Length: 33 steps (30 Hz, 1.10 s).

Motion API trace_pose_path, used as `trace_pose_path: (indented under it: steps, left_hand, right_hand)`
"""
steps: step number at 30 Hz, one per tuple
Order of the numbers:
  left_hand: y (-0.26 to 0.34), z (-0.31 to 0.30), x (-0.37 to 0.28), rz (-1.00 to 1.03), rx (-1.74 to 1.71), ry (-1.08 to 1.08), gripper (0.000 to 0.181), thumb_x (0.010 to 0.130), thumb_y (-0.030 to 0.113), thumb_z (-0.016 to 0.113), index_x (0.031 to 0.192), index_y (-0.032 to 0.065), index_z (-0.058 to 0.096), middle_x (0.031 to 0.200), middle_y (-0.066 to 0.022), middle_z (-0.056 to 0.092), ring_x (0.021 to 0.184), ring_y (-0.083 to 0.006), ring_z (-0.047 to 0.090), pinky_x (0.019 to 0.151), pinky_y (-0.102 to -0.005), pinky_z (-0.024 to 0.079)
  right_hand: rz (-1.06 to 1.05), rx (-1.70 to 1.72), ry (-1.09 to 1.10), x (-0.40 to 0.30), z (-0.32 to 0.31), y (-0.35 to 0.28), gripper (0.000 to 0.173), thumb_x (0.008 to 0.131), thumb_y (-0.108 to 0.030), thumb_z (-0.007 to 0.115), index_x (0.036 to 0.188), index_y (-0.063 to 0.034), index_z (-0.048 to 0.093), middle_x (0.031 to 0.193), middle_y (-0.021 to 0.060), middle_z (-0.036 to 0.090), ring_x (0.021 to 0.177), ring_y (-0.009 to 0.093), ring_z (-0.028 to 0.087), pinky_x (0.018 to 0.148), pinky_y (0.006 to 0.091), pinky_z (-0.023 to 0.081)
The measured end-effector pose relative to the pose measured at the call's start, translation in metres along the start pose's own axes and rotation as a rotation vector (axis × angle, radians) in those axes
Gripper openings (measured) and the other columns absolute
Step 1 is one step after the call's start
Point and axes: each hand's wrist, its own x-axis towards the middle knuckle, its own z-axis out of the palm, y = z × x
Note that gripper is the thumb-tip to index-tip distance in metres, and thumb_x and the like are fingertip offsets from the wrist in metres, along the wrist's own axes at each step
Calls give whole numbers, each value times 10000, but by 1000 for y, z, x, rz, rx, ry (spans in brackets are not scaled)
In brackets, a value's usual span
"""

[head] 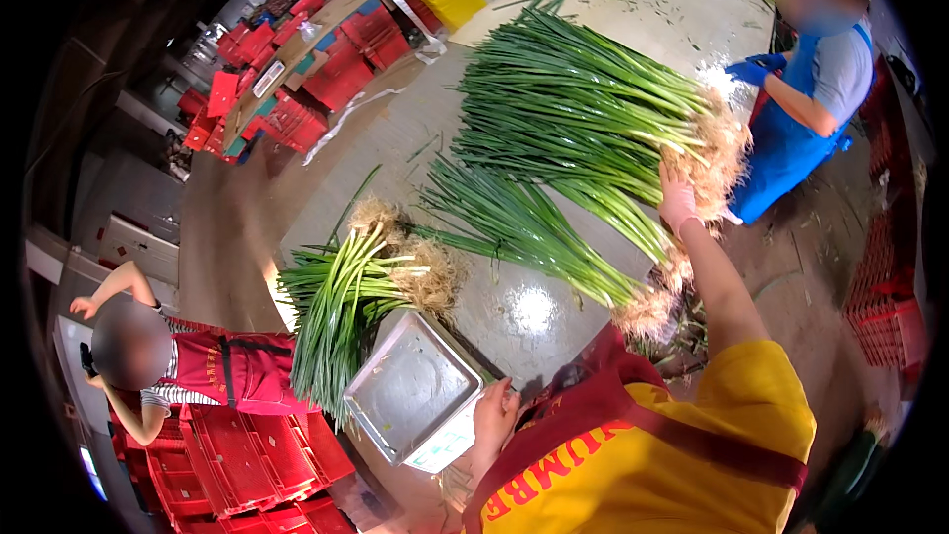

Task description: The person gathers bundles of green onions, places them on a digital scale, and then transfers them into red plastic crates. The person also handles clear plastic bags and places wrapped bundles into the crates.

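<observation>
My right hand (676, 196), in a thin pale glove, reaches across the table to the root end of a large pile of green onions (578, 104). Its fingers touch the stems beside the tangled roots (715, 152), and I cannot tell whether they grip any. Closer to me lies a smaller bunch of green onions (549, 245), its roots at the table's near edge. My left hand (495, 415) is beside a scale with a metal pan (415, 389), fingers loosely bent, nothing visible in it. Another heap of green onions (348, 274) lies behind the pan, leaves hanging over the edge.
Across the table (489, 311) stands a person in a blue apron (786, 126) with blue gloves. Another person in a maroon apron (230, 371) is at the left. Red crates (252, 460) stand stacked there, and red crates (886, 311) also at the right.
</observation>
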Motion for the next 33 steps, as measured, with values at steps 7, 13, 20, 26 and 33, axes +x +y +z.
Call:
trace_pose_path:
  steps: [7,13,20,26,33]
  left_hand:
    - [18,19,10,-37,49,-36,311,823,195,602,1099,56,563,923,-136,622,795,-300,611,694,-379,484]
    - [26,23,20,-88,29,-64,306,833,214,596,1104,75,566,978,-138,616,805,-308,614,697,-382,487]
    - [24,37,38,-3,37,-28,316,829,210,595,1109,69,561,970,-140,608,874,-312,597,745,-396,468]
    - [35,40,56,79,90,-117,328,845,223,561,1128,58,540,966,-151,596,889,-324,583,762,-407,452]
    - [38,39,64,107,107,-122,341,847,228,553,1139,55,527,975,-149,588,892,-337,572,788,-412,432]
  right_hand:
    - [-58,-239,-27,9,73,-11,792,738,-1,570,1425,-134,200,1210,158,474,1044,288,513,871,370,426]
    - [-86,-47,-129,23,61,-1,787,736,21,551,1422,-105,188,876,150,630,762,292,625,663,395,505]
    - [-221,195,-348,-63,28,-47,760,692,-47,576,1387,-59,268,747,156,626,677,300,622,601,394,482]
    - [-188,271,-296,-103,73,-69,752,690,-68,589,1379,-69,288,806,189,622,729,347,615,638,431,480]
    - [-186,587,-273,-113,16,-59,797,699,-31,617,1410,-110,263,906,164,617,696,288,588,633,387,472]
